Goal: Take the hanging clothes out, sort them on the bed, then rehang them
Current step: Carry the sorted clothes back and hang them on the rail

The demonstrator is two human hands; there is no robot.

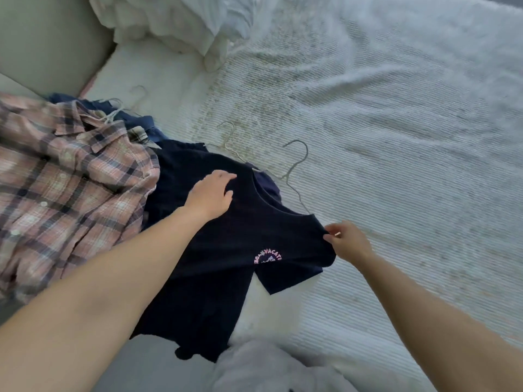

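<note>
A dark navy T-shirt point(226, 250) with a small pink chest print lies on the white bed point(396, 165), its hem hanging over the near edge. My left hand point(210, 196) rests on the shirt's left shoulder, fingers fairly straight. My right hand point(346, 241) pinches the shirt's right shoulder seam. A thin wire hanger point(294, 168) pokes out of the collar, its hook on the bedspread. A pink plaid shirt point(65, 179) lies at the left, on its own hanger, over blue garments point(135, 120).
Two more pale wire hangers point(229, 140) lie on the bedspread above the clothes. A rumpled white duvet and pillow point(184, 21) sit at the head of the bed. A grey-green headboard point(48, 43) is at the far left. Pale fabric point(268, 369) shows at the bottom.
</note>
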